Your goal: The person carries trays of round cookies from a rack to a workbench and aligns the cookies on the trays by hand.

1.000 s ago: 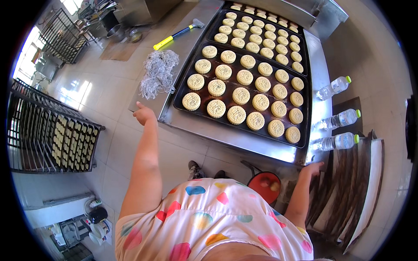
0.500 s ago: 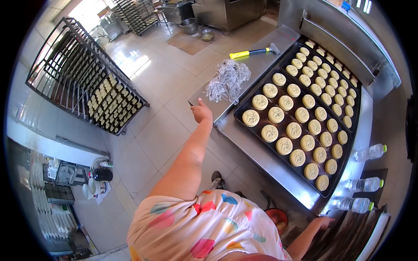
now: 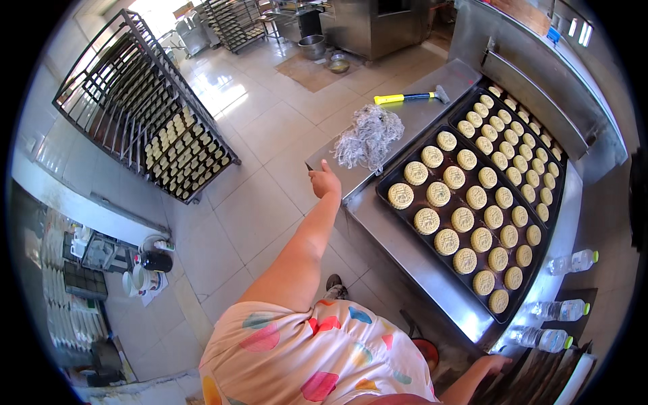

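Observation:
My left hand (image 3: 322, 179) is at the outer corner of the steel table's side ledge (image 3: 435, 81), fingers curled on its edge. Beside it lie a tangled grey mesh bundle (image 3: 371, 138) and a yellow-handled scraper (image 3: 405, 97). My right hand (image 3: 491, 366) is low at the table's near right corner, fingers loosely extended against it. On the steel table (image 3: 432, 283) between them, black trays (image 3: 413, 256) hold several rows of round, pale, patterned pastries (image 3: 453, 177). Three plastic water bottles (image 3: 557, 310) with green caps lie along the right edge.
A wheeled rack (image 3: 101, 94) loaded with trays stands on the left, another rack (image 3: 229, 23) farther back. Metal bowls (image 3: 312, 47) sit near steel equipment (image 3: 385, 27). Buckets (image 3: 140, 280) and a dark jug (image 3: 155, 262) are at lower left; dark stacked sheets (image 3: 547, 371) at lower right.
The view has swung left, so the table, trays and both my hands appear farther right and more of the left rack shows. Both hands remain at the table's corners.

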Action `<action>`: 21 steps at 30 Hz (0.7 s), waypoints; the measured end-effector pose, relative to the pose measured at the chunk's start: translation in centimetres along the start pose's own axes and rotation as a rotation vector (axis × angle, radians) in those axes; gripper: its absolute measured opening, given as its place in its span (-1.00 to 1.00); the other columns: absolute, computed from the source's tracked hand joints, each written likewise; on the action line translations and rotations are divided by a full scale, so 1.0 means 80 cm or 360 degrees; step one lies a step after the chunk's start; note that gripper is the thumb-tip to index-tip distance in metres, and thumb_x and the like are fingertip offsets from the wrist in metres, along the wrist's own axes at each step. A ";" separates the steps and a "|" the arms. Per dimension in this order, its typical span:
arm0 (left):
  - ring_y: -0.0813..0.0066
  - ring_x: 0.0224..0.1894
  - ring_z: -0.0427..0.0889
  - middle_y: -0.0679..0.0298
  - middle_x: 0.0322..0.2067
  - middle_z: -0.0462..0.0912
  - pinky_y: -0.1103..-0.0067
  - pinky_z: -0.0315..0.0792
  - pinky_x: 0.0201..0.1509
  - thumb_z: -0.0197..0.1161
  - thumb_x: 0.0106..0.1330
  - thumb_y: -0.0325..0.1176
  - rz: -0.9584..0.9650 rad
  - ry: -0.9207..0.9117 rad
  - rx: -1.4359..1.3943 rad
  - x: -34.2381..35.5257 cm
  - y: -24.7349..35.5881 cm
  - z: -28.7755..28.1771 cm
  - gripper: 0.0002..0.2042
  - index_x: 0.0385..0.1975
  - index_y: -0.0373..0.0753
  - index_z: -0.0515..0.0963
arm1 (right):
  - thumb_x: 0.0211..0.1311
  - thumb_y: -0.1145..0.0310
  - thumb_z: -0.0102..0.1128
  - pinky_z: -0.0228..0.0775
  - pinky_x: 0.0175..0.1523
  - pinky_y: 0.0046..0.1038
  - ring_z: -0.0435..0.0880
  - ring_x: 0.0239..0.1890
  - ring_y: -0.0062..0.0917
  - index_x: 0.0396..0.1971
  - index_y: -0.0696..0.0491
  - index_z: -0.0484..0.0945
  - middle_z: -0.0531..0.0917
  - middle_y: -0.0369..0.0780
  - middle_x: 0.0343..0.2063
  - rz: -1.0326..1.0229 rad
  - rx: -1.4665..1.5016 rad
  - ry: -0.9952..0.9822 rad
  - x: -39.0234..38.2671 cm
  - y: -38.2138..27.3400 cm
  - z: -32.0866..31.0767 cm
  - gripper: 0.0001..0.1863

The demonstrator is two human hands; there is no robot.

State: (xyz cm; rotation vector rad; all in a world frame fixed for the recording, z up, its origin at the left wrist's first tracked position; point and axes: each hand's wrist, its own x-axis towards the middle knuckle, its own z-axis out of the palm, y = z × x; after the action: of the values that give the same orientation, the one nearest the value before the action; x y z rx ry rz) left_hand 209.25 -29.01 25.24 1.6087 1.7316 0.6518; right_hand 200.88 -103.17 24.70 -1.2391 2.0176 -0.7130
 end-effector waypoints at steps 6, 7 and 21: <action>-0.05 -0.24 0.57 -0.13 -0.31 0.55 0.25 0.44 -0.15 -0.08 0.26 0.11 0.0020 0.0034 -0.0009 0.012 -0.004 0.005 -0.42 -0.21 -0.46 0.29 | 0.14 -0.11 -0.07 0.44 -0.07 -0.28 0.54 -0.07 -0.25 0.02 0.00 0.39 0.55 -0.03 -0.16 -0.0106 -0.0285 -0.0150 -0.069 0.007 -0.050 -0.43; -0.07 -0.25 0.57 -0.14 -0.33 0.57 0.25 0.43 -0.15 -0.08 0.26 0.11 0.0041 0.0055 -0.0008 0.012 -0.007 0.007 -0.42 -0.22 -0.47 0.28 | 0.10 -0.11 -0.03 0.44 -0.06 -0.26 0.55 -0.08 -0.22 -0.04 0.05 0.41 0.55 -0.01 -0.18 -0.0065 -0.0260 -0.0100 -0.082 0.001 -0.055 -0.42; -0.11 -0.22 0.56 -0.22 -0.27 0.52 0.25 0.46 -0.14 -0.16 0.29 0.12 0.0141 -0.0014 0.0024 0.039 0.015 0.040 -0.37 -0.16 -0.53 0.24 | 0.20 0.26 0.00 0.50 -0.18 -0.28 0.60 -0.16 -0.24 0.20 0.10 0.08 0.49 0.04 -0.09 -0.0855 -0.1018 -0.0056 -0.039 0.040 0.029 -0.40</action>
State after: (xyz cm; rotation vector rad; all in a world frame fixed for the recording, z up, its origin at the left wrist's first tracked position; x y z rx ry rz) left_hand 212.42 -26.05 23.68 1.7046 1.6704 0.6745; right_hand 201.92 -99.31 21.63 -2.1943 1.9564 -0.2585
